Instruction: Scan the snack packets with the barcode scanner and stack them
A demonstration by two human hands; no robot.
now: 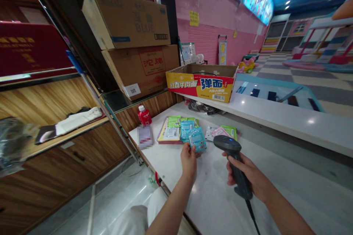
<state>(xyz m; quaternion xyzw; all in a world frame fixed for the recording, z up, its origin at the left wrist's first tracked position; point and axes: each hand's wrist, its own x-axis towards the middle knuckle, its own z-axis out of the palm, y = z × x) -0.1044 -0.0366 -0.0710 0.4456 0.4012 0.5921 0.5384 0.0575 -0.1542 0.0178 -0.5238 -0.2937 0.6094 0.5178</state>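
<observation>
My left hand (190, 159) pinches the lower edge of a blue packet (197, 140) with a printed barcode. That packet is held just in front of other packets lying on a stack of books or folders (162, 136); a green packet (174, 121) and a white-labelled packet (171, 133) show there. In my right hand (242, 172) is a black barcode scanner (234, 159), its head pointing toward the packets and its cord running down. Just beyond the scanner, a pink packet (220, 131) and another green packet (230, 131) lie on the white counter (209, 183).
A red bottle (145, 115) stands at the counter's left, behind a blurred item (145, 136). An open noodle carton (200, 86) sits on the raised ledge (264, 114). Two cardboard boxes (143, 69) are stacked at the back left. A coiled black cable (202, 107) lies below the carton.
</observation>
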